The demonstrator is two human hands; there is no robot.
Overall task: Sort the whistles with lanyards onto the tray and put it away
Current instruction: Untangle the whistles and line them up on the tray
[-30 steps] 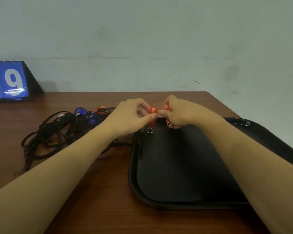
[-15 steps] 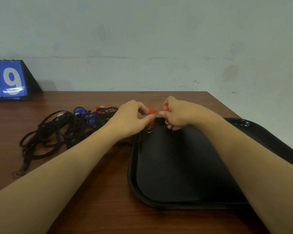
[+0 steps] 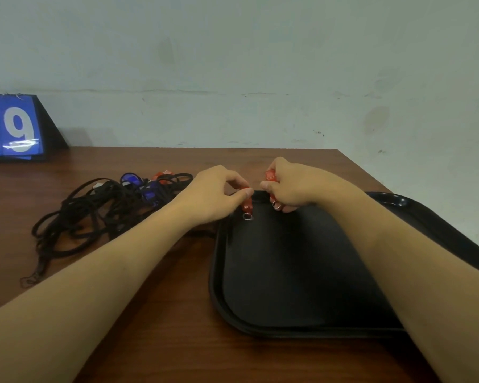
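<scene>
Left hand (image 3: 216, 196) grip pinched on one red whistle (image 3: 247, 204), right hand (image 3: 293, 186) on another red whistle (image 3: 270, 176), above tray (image 3: 219, 272) far edge. Lanyard tangle (image 3: 94, 214) left; snagging judged possible.

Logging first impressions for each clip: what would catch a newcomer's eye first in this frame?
Two hands meet over the far edge of the black tray, the left hand and the right hand each pinching a small red whistle, one with a metal ring hanging below it, the other mostly hidden. To the left, a tangle of black lanyards with blue and red whistles lies on the wooden table. A blue scoreboard showing a 9 stands far left.
</scene>
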